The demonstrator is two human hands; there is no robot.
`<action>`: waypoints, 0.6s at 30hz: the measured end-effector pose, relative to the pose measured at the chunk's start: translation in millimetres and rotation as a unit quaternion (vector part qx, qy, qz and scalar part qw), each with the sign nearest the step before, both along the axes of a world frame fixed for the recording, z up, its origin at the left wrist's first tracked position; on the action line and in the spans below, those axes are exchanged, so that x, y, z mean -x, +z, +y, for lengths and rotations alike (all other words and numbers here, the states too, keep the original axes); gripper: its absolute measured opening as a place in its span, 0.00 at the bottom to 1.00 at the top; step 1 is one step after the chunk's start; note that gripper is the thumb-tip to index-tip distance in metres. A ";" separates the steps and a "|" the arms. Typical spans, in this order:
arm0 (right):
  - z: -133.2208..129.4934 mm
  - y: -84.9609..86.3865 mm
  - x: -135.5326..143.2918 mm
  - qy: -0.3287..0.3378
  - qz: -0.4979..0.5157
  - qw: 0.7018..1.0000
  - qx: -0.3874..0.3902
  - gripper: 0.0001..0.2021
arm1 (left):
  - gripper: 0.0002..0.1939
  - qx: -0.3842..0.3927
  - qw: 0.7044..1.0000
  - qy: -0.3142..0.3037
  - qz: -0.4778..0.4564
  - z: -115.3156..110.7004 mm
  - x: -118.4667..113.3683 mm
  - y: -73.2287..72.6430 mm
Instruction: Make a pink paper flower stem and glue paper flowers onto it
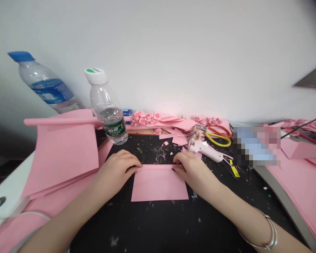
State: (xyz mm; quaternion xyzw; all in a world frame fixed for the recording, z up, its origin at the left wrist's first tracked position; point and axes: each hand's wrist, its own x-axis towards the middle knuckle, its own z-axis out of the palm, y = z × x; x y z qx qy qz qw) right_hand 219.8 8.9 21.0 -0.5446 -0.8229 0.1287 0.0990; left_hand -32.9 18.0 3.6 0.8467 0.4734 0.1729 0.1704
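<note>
A sheet of pink paper (160,184) lies flat on the black table in front of me, with a narrow folded strip along its far edge. My left hand (122,163) pinches the far left corner of that fold between thumb and fingers. At the far right corner, my right hand (193,167) grips the same folded edge, thumb below and fingers bent over it. A metal bangle circles my right wrist. Small pink paper scraps (160,154) are scattered just beyond the sheet.
A pale pink glue gun (205,149) and scissors with yellow and orange handles (218,138) lie beyond my right hand. A water bottle (109,109) stands behind my left hand. Paper roses (144,117) line the wall. Pink sheets (65,154) are stacked at left.
</note>
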 end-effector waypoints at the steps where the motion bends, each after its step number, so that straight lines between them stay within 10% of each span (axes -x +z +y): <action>1: 0.4 -0.6 -0.6 0.002 0.017 1.000 0.010 0.03 | 0.06 0.009 1.000 0.005 -0.006 0.6 0.1 -0.1; 18: 0.7 -0.2 -3.4 0.027 0.020 0.999 0.014 0.07 | 0.11 0.021 0.998 0.003 -0.067 -0.1 -2.0 -1.7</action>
